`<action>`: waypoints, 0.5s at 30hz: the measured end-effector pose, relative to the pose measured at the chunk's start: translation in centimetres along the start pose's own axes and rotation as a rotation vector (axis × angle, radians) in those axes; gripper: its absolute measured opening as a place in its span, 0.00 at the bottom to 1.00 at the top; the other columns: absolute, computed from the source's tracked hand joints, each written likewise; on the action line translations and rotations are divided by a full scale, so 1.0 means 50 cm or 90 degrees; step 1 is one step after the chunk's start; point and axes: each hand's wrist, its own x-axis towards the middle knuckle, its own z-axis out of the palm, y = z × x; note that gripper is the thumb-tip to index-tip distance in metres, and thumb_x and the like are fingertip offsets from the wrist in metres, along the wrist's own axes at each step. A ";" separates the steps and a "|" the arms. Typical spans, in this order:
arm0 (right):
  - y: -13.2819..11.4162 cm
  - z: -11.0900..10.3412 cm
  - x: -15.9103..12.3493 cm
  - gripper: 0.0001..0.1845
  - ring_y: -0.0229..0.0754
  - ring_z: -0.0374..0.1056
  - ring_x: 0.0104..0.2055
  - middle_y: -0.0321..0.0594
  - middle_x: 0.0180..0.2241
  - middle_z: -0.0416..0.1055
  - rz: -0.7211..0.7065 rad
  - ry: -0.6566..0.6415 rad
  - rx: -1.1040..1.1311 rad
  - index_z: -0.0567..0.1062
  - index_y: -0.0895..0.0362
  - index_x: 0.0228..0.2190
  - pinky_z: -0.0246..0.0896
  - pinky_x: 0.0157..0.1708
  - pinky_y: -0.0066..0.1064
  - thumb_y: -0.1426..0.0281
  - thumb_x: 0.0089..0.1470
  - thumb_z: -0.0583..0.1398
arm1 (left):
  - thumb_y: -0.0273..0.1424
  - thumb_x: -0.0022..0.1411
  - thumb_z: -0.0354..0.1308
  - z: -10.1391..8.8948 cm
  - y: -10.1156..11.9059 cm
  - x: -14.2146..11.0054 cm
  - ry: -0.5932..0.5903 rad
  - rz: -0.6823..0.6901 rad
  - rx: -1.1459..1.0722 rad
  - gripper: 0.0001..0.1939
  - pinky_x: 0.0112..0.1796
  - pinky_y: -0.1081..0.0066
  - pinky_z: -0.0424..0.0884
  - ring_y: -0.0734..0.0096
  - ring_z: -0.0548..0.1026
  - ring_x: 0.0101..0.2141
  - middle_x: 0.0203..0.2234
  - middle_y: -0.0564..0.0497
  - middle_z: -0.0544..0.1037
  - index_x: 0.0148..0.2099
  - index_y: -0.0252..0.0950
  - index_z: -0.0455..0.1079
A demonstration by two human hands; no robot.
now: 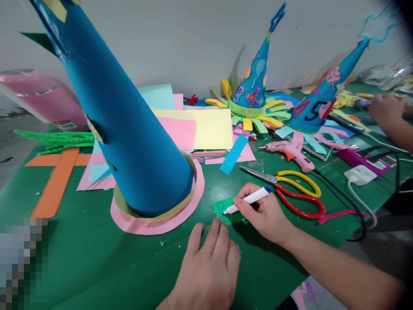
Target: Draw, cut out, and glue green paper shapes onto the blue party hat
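Observation:
My right hand [266, 215] grips a white marker [248, 199] with a dark blue cap on its back end. The marker's tip touches a small green paper piece [229, 206], on which a rounded blue outline shows. My left hand [211, 258] lies flat on the table, its fingertips at the paper's lower edge and its fingers stretched out. To the left stands a tall blue paper cone hat [138, 142] on a pink scalloped brim [155, 227] with a yellowish band. Scissors [290, 185] with one yellow and one red handle lie just beyond my right hand.
Behind are two decorated cone hats [253, 86] [318, 103], a pink glue gun [292, 154], a purple power strip [364, 159] and stacked coloured paper [206, 129]. Orange strips [58, 185], green pipe cleaners [64, 141] and a pink bottle [45, 99] lie left. Another person's hands [389, 112] work at right.

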 end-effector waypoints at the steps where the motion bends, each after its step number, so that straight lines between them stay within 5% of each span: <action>1: 0.000 0.000 0.000 0.08 0.33 0.51 0.18 0.28 0.16 0.55 0.001 -0.001 0.000 0.63 0.55 0.24 0.45 0.17 0.25 0.66 0.53 0.55 | 0.30 0.59 0.49 0.000 0.000 0.000 0.001 0.002 0.001 0.10 0.44 0.55 0.55 0.56 0.72 0.43 0.38 0.41 0.77 0.34 0.32 0.70; 15: 0.005 -0.003 -0.002 0.09 0.32 0.48 0.18 0.27 0.16 0.53 0.000 0.003 0.030 0.63 0.55 0.24 0.42 0.16 0.26 0.67 0.53 0.55 | 0.31 0.59 0.49 -0.001 0.003 -0.001 0.000 0.009 0.013 0.10 0.44 0.54 0.55 0.55 0.71 0.43 0.38 0.40 0.77 0.35 0.32 0.70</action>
